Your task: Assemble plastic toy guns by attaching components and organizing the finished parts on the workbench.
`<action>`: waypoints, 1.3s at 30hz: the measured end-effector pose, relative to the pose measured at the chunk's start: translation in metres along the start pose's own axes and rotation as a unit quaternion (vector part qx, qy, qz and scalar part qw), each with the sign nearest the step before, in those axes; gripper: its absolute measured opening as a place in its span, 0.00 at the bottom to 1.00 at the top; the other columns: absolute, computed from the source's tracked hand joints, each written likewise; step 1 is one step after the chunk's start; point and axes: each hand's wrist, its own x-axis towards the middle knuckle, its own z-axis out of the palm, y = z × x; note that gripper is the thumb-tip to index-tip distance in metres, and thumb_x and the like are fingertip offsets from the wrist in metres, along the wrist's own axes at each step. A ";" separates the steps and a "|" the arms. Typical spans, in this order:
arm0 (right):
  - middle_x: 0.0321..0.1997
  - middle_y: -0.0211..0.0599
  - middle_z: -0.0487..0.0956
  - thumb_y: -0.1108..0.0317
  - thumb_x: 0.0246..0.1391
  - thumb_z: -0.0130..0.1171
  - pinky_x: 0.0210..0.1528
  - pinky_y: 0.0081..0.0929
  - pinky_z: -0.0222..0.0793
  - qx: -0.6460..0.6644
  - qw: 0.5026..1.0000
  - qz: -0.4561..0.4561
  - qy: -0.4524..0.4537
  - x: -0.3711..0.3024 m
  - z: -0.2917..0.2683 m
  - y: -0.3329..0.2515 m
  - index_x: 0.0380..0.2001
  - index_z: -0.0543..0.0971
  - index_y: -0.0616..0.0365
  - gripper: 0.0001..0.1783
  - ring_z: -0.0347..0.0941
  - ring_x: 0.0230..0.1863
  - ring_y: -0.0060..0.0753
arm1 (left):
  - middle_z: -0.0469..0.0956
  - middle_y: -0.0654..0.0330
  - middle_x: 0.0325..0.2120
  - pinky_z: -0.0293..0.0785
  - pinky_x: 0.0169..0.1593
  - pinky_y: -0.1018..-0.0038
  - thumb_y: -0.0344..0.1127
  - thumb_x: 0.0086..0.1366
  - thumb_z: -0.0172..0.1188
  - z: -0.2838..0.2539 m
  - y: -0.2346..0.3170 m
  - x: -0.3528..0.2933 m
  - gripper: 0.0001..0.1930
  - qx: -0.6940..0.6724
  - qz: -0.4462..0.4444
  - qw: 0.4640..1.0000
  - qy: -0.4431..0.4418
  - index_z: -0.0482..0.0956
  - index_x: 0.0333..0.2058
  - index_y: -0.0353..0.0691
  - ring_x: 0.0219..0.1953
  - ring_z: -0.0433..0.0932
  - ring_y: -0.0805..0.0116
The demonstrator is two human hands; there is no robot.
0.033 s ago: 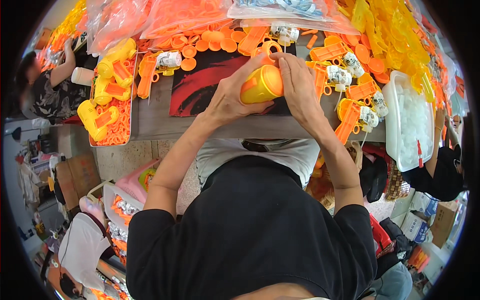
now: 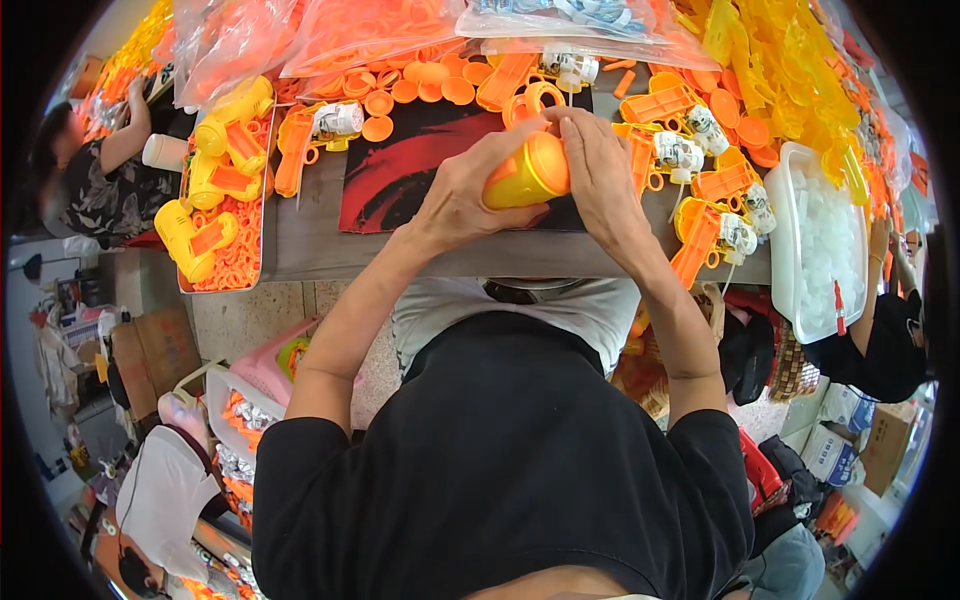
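Observation:
A yellow cylindrical plastic housing with an orange round end (image 2: pixel 528 172) is held tilted above the table in both hands. My left hand (image 2: pixel 462 195) wraps its left side, thumb beneath and fingers over the top. Against its right side lies my right hand (image 2: pixel 598 175), fingers close together and pressed on it; the fingertips are partly hidden. Under the hands is a black and red mat (image 2: pixel 395 185). Just beyond them an orange ring-shaped part (image 2: pixel 544 95) lies near the far edge of the mat.
On the left, a tray (image 2: pixel 262 255) holds yellow housings and orange rings. Orange discs (image 2: pixel 430 80) and clear bags (image 2: pixel 370 30) line the back. Several yellow-orange assemblies with white printed parts (image 2: pixel 705 235) lie right, beside a white tub (image 2: pixel 785 240) of translucent pieces. Co-workers sit both sides.
The yellow housing has shifted very slightly within my hands. Nothing else has visibly moved.

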 end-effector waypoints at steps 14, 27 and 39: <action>0.36 0.48 0.77 0.66 0.68 0.41 0.43 0.36 0.70 0.194 0.961 -0.091 -0.176 0.019 -0.007 -0.012 0.38 0.77 0.68 0.17 0.75 0.38 0.49 | 0.78 0.54 0.40 0.80 0.35 0.61 0.43 0.43 0.75 -0.001 -0.005 -0.002 0.35 0.058 0.062 0.976 -0.199 0.73 0.51 0.43 0.39 0.81 0.52; 0.43 0.36 0.75 0.54 0.51 0.68 0.51 0.43 0.63 -0.314 0.930 -0.190 0.003 0.120 0.074 -0.003 0.38 0.82 0.55 0.18 0.69 0.51 0.41 | 0.77 0.53 0.50 0.77 0.55 0.68 0.31 0.50 0.77 -0.061 0.009 -0.069 0.40 -0.055 -0.119 0.982 0.134 0.67 0.61 0.40 0.50 0.80 0.64; 0.47 0.28 0.77 0.60 0.72 0.48 0.45 0.17 0.73 0.396 0.871 0.127 -0.262 0.065 0.062 -0.028 0.57 0.72 0.57 0.17 0.74 0.41 0.17 | 0.74 0.53 0.50 0.77 0.55 0.69 0.27 0.53 0.74 -0.090 0.004 -0.064 0.41 -0.047 -0.097 0.962 0.251 0.61 0.63 0.37 0.51 0.78 0.66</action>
